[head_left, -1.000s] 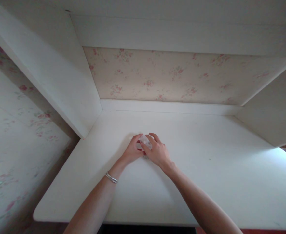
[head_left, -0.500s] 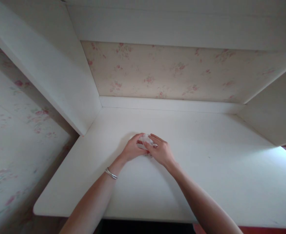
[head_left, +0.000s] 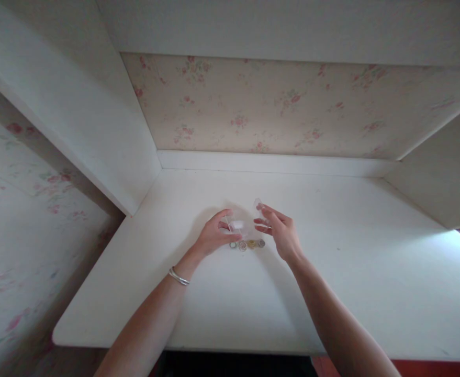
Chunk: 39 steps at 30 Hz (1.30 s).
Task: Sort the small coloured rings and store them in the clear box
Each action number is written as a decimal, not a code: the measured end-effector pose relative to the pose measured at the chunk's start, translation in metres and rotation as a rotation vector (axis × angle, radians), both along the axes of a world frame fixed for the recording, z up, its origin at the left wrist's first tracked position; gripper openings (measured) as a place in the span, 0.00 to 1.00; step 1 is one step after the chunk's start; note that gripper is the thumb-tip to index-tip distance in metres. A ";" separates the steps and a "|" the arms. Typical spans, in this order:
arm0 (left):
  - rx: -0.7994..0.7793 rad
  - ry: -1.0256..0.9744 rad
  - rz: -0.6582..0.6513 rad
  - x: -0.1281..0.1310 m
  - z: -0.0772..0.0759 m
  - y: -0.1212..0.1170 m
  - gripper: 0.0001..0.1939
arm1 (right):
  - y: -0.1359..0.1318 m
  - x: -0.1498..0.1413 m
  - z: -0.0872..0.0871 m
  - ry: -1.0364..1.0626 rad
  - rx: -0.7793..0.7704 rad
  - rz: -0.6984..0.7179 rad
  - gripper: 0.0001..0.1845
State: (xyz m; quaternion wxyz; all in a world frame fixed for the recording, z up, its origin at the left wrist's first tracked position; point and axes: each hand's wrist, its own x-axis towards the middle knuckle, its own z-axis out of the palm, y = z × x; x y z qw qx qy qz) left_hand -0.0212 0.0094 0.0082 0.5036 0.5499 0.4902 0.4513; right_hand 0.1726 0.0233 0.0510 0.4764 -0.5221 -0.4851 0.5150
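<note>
Left hand: the clear container (head_left: 236,226) is gripped in the left hand (head_left: 212,235), thumb on the near side, fingers on the far side. Barely shifted from the earlier views.
Right hand: drawn off to the right. A thin clear piece (head_left: 257,203) is pinched in the fingertips of the right hand (head_left: 284,233), raised and tilted.
Gap: hands were together around the clear plastic half a second ago; now apart, each with its own part.
Container: held just above the white desk (head_left: 222,314), beyond the small rings. A pale patch shows inside; insert or glare, cannot tell.
Small rings: row (head_left: 243,245) on the desk, near the left thumb, now uncovered. Silver and gold tones; contact between them cannot be told.
Meaning: judged as the clear piece being separated from the container. Lid or not, unconfirmed.
</note>
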 end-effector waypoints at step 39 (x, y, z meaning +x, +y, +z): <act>-0.165 0.170 0.014 0.003 -0.004 0.010 0.44 | 0.020 0.141 -0.064 -1.123 0.041 -0.493 0.25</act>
